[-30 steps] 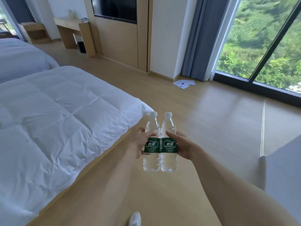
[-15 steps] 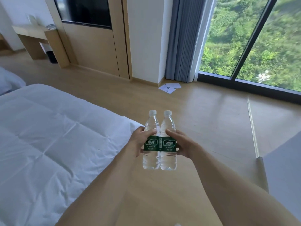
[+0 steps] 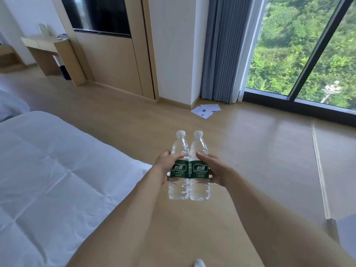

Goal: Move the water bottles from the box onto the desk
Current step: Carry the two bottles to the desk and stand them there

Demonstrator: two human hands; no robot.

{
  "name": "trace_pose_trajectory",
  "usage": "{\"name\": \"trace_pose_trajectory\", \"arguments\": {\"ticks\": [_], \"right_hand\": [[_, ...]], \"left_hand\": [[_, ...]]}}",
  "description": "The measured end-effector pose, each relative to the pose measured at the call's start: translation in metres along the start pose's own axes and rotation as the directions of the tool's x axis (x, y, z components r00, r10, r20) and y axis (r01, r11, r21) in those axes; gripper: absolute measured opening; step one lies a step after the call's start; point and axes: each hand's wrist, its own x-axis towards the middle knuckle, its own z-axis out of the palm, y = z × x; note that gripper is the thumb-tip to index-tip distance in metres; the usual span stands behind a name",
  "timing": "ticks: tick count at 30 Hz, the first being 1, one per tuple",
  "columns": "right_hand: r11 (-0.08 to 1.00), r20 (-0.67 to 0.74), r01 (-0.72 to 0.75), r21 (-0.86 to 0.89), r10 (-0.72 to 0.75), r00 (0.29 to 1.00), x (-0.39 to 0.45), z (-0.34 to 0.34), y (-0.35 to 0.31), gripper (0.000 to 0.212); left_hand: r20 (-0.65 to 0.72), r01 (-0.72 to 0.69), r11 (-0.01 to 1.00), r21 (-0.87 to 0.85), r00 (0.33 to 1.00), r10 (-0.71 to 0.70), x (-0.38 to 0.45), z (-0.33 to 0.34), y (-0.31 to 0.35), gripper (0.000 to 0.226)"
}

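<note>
While both arms are reaching out over the pale wood-grain floor (image 3: 260, 151), two clear plastic water bottles (image 3: 189, 166) are standing upright side by side in mid-air, touching along their ribbed, waisted bodies, each one wearing a white screw cap and a glossy dark green label band. The left hand (image 3: 163, 166) is curling round the left bottle, its thumb pressing across the shoulder just above the label and its fingers wrapping out of sight behind. The right hand (image 3: 215, 170) is gripping the right bottle the same way, thumb lying along the front above the label, fingers hidden behind the plastic. The bottles are hanging well clear of the desk (image 3: 44, 49), a light wooden slab-sided piece standing far off by the wall at upper left. A quilted white duvet (image 3: 48, 180), soft and creased, is filling the left side, and a few flat white paper sheets (image 3: 206, 110) are lying on the floor near the pleated grey curtain (image 3: 221, 51).
</note>
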Motion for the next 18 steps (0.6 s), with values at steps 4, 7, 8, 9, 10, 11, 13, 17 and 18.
{"name": "trace_pose_trajectory", "arguments": {"ticks": [4, 7, 8, 9, 10, 11, 13, 17, 18], "right_hand": [[1.000, 0.006, 0.003, -0.016, -0.002, 1.000, 0.042, -0.034, -0.040, 0.045], [1.000, 0.026, -0.001, -0.021, 0.001, 1.000, 0.069, -0.052, -0.058, 0.045], [1.000, 0.026, -0.002, -0.020, 0.002, 1.000, 0.078, -0.057, -0.064, 0.044], [1.000, 0.024, -0.003, -0.020, 0.004, 1.000, 0.087, -0.062, -0.070, 0.043], [1.000, 0.022, -0.006, -0.023, 0.006, 1.000, 0.097, -0.067, -0.076, 0.042], [1.000, 0.019, -0.008, -0.028, 0.009, 1.000, 0.105, -0.070, -0.081, 0.041], [0.999, 0.014, -0.010, -0.035, 0.010, 1.000, 0.124, -0.077, -0.092, 0.037], [0.998, 0.010, -0.009, -0.055, 0.010, 1.000, 0.172, -0.084, -0.121, 0.037], [0.998, 0.010, -0.011, -0.066, 0.011, 1.000, 0.186, -0.083, -0.130, 0.040]], "left_hand": [[-0.020, -0.002, 0.999, -0.042, 1.000, 0.002, 0.043, 0.029, 0.037, 0.070], [-0.006, 0.013, 0.998, -0.067, 1.000, -0.013, 0.076, 0.042, 0.054, 0.068], [-0.002, 0.018, 0.997, -0.076, 1.000, -0.018, 0.087, 0.046, 0.059, 0.067], [0.000, 0.021, 0.996, -0.083, 1.000, -0.021, 0.099, 0.048, 0.064, 0.066], [0.005, 0.024, 0.996, -0.086, 1.000, -0.024, 0.110, 0.051, 0.069, 0.065], [0.012, 0.027, 0.996, -0.088, 1.000, -0.026, 0.121, 0.053, 0.073, 0.065], [0.031, 0.031, 0.995, -0.090, 0.999, -0.029, 0.143, 0.053, 0.082, 0.064], [0.031, 0.043, 0.996, -0.076, 0.999, -0.041, 0.194, 0.048, 0.107, 0.057], [0.023, 0.042, 0.996, -0.078, 0.999, -0.040, 0.209, 0.044, 0.114, 0.055]]}}
